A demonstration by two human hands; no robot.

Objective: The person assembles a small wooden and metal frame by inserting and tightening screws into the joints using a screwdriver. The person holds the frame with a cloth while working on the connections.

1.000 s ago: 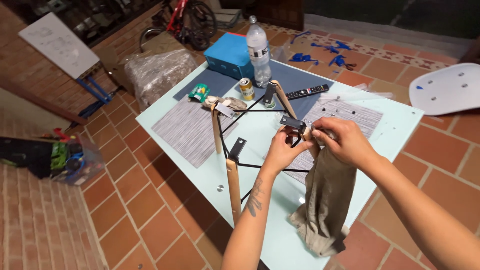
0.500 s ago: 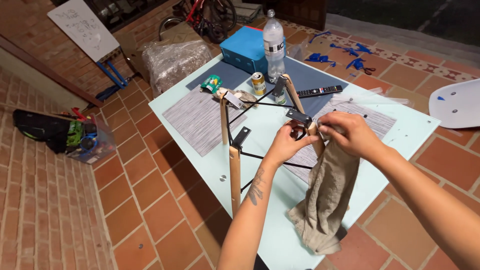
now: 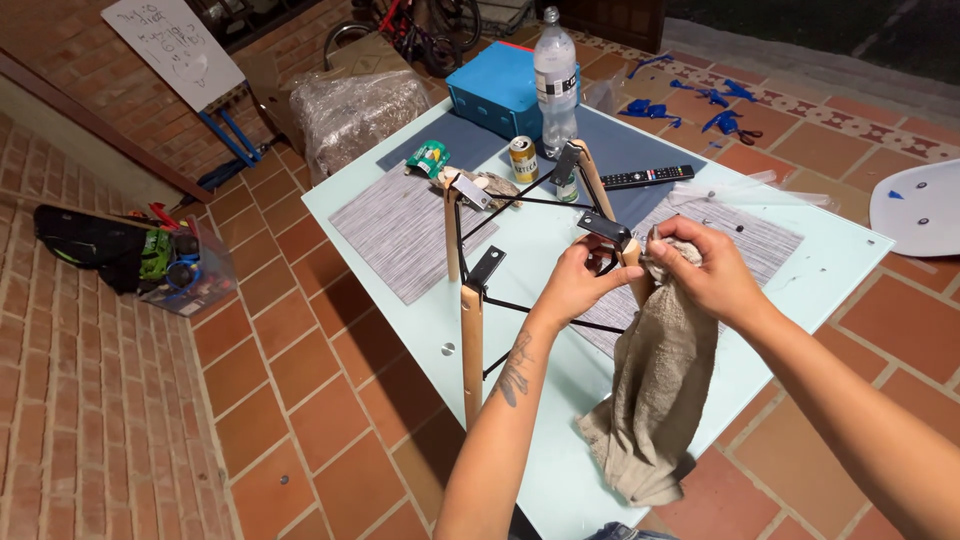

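A chair base with wooden legs [image 3: 471, 330] and black metal rods lies upside down on the pale glass table [image 3: 560, 440]. My left hand [image 3: 575, 285] grips the top of one wooden leg just below its black bracket [image 3: 605, 230]. My right hand [image 3: 705, 270] holds a beige cloth [image 3: 655, 400] bunched against that same leg and bracket. The rest of the cloth hangs down over the table towards me.
On the far side of the table stand a blue box [image 3: 500, 88], a plastic water bottle [image 3: 555, 75], a small can [image 3: 523, 158] and a remote control [image 3: 645, 178]. Grey placemats [image 3: 400, 230] lie under the frame. A white chair seat [image 3: 920, 205] rests at the right.
The view has shifted slightly. Both hands stay at the leg top with the cloth; the right hand has worked the cloth a little around the bracket.
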